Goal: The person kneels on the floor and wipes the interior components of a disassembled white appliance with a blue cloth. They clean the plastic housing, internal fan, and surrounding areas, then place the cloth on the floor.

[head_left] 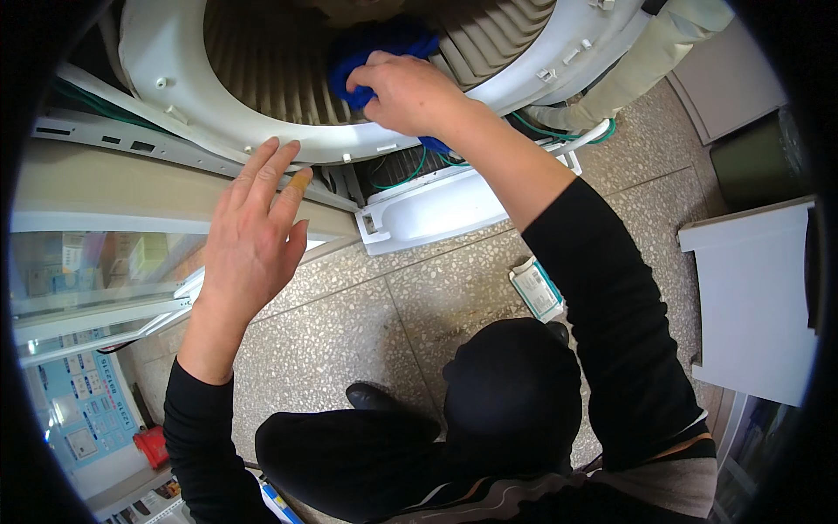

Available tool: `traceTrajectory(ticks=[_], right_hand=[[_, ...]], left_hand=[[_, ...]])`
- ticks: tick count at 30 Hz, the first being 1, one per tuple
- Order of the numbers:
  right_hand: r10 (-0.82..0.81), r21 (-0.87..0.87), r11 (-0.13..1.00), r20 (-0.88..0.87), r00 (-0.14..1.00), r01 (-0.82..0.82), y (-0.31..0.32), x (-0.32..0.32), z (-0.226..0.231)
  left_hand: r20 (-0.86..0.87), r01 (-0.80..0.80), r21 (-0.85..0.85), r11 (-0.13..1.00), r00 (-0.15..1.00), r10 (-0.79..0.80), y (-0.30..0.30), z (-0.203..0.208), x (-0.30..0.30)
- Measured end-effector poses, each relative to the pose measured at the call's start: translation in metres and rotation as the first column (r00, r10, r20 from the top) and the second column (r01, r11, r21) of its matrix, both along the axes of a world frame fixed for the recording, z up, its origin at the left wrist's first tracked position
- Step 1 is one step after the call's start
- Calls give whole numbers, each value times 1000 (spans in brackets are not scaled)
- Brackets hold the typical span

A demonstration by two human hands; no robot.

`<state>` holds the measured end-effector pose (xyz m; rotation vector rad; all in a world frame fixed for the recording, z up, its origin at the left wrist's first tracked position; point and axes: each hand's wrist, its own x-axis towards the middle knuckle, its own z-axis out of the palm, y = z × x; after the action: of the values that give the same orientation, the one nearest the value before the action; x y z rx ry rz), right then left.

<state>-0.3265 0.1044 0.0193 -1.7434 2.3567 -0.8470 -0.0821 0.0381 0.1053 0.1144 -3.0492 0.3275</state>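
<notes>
A blue cloth (347, 59) is bunched under my right hand (408, 92), whose fingers are curled round it. Hand and cloth lie inside the round opening of a white housing (166, 52), against the ribbed blades of a dusty fan wheel (266, 83). My left hand (255, 231) is empty, with its fingers stretched out and their tips at the lower left rim of the housing. Whether those fingertips press on the rim I cannot tell. A wrapping or stain of yellowish colour shows on one left finger.
A white curved tray-like part (445, 214) sits below the housing, near green wires (401, 179). A wrapped pipe (659, 57) runs off to the right. On the speckled floor lies a white and teal packet (537, 290). Glass shelving (105, 301) stands left, a white cabinet (755, 293) right.
</notes>
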Motion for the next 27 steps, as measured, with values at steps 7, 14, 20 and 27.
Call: traceTrajectory(ticks=[7,14,20,27], right_hand=[[-22,-73,996,417,909,58,60,0,22],[-32,-370,928,62,998,52,-29,2,-23],[-155,-120,984,-201,967,132,-57,-5,-21],[32,-10,999,26,999,-31,-1,7,-2]], left_hand=[[24,3,241,970,1000,-9,0,-20,35],[142,8,467,884,986,-83,14,-49,55],[139,-31,524,851,989,-50,14,-54,61],[32,39,541,840,997,-67,10,-55,46]])
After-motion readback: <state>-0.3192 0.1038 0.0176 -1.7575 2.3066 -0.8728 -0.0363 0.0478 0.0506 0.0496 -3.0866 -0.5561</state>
